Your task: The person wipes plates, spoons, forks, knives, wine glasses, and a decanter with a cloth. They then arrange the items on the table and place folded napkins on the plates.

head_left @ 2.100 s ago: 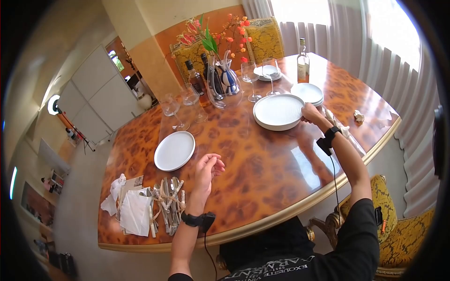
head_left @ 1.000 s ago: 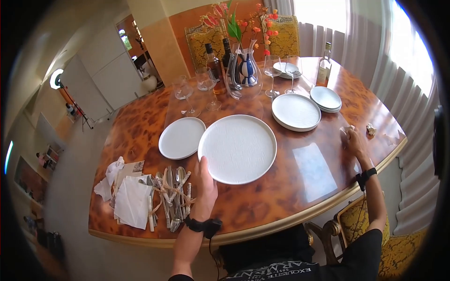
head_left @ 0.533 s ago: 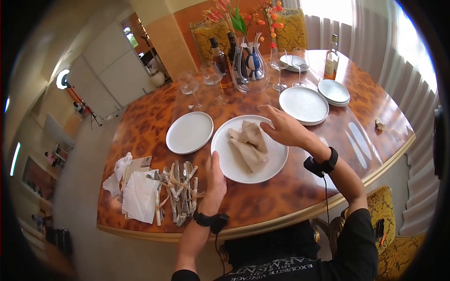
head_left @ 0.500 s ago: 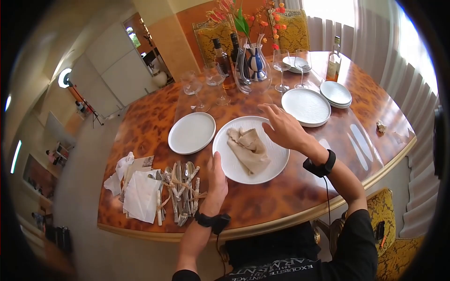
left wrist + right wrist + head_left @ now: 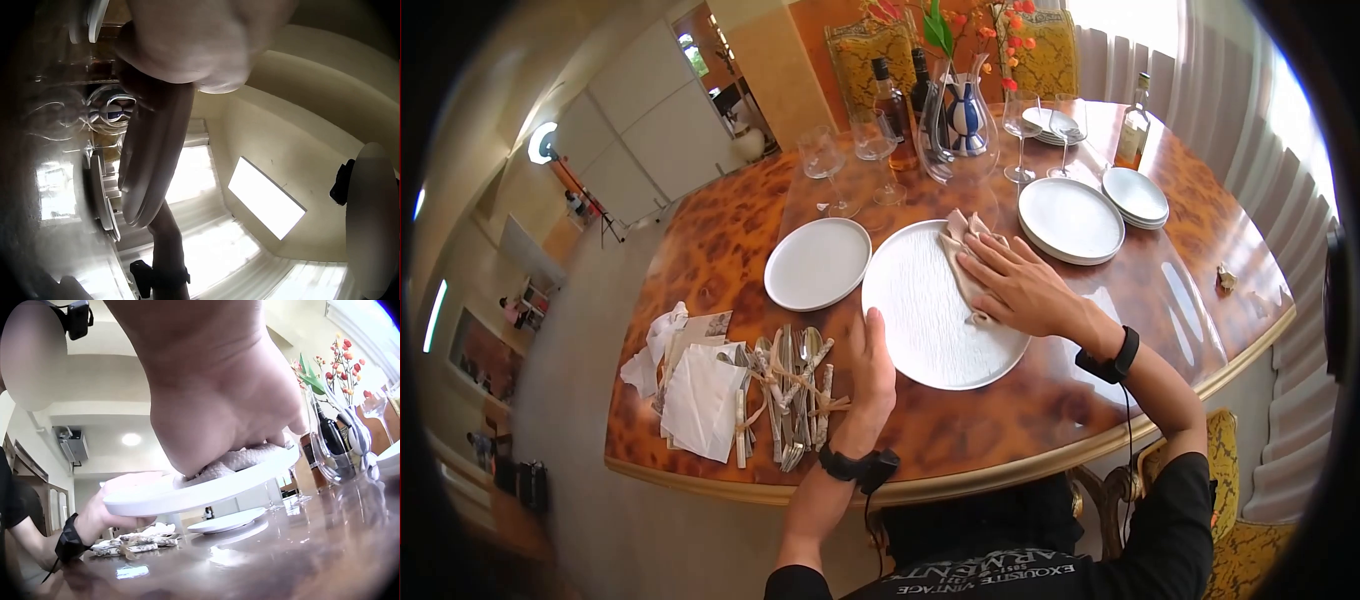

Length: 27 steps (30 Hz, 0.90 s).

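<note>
While the left hand (image 5: 873, 375) grips one round white plate (image 5: 920, 310) by its edge, raised and tilted above the glossy table (image 5: 940, 440), the right hand (image 5: 1025, 292), fingers extended, presses a beige cloth (image 5: 958, 262) to its upper face. Nearby: single white plate (image 5: 818, 264), lying flat; tied cutlery (image 5: 785, 395), beside pale napkins (image 5: 703, 400); plate stack (image 5: 1072, 220), near the stemmed glasses (image 5: 1021, 120).

- table (image 5: 920, 430): patterned wood look, glossy, reflective
- held plate (image 5: 935, 330): white, ceramic look, fine ridged face, smooth rim
- napkin (image 5: 966, 262): beige cloth, matt, creased
- decanter (image 5: 940, 150): clear glass, smooth
- cutlery (image 5: 790, 385): shiny metal, mottled handles
- curtain (image 5: 1200, 150): was sheer cloth
</note>
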Motion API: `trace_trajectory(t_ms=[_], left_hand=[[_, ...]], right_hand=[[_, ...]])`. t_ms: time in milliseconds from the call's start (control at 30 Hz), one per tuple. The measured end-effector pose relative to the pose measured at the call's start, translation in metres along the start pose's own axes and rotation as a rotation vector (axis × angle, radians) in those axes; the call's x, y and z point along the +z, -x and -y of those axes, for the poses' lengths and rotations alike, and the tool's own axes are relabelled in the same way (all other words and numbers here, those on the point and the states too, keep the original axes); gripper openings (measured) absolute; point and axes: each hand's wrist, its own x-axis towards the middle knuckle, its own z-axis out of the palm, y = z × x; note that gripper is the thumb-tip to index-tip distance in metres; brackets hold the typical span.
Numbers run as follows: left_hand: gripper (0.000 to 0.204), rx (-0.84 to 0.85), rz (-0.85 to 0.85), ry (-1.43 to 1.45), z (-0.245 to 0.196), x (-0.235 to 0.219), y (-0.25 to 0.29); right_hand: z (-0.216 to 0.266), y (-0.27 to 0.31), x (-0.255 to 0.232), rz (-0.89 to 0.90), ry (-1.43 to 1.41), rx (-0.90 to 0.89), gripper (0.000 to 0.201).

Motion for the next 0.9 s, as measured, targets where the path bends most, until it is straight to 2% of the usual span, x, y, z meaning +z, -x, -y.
trace_trajectory(t_ms=[67, 133, 200, 300, 433, 533, 600, 700, 800, 900], left_hand=[[0.049, 0.025, 0.033, -0.037, -0.002, 0.005, 0.003], [0.049, 0.039, 0.053, -0.022, -0.004, 0.007, 0.005], [0.048, 0.033, 0.039, 0.026, 0.001, 0.006, 0.004], [0.047, 0.012, 0.010, 0.106, 0.004, -0.002, 0.001], [0.045, 0.031, -0.071, 0.149, 0.002, -0.007, -0.002], [0.047, 0.065, -0.109, 0.134, -0.004, -0.005, 0.000], [0.048, 0.071, -0.108, 0.089, -0.006, -0.003, 0.002], [0.050, 0.064, -0.053, 0.032, -0.004, -0.003, 0.005], [0.050, 0.051, -0.012, -0.008, -0.002, 0.001, 0.008], [0.050, 0.033, 0.020, 0.003, -0.002, 0.001, 0.009]], right_hand=[[0.006, -0.012, 0.011, -0.180, 0.021, 0.033, 0.058], [0.026, -0.023, 0.019, -0.202, -0.090, 0.046, 0.059], [0.051, -0.032, 0.023, -0.179, -0.141, -0.024, 0.059], [0.078, -0.026, 0.011, -0.072, -0.255, -0.262, 0.056], [0.070, 0.002, -0.004, -0.009, -0.291, -0.334, 0.051], [0.045, 0.022, -0.020, 0.072, -0.258, -0.281, 0.049], [0.028, 0.031, -0.025, 0.046, -0.155, -0.142, 0.048], [0.000, 0.024, -0.013, -0.102, -0.002, -0.073, 0.048], [0.003, 0.010, -0.005, -0.153, 0.045, 0.001, 0.049], [0.026, -0.014, 0.007, -0.255, -0.032, 0.053, 0.049]])
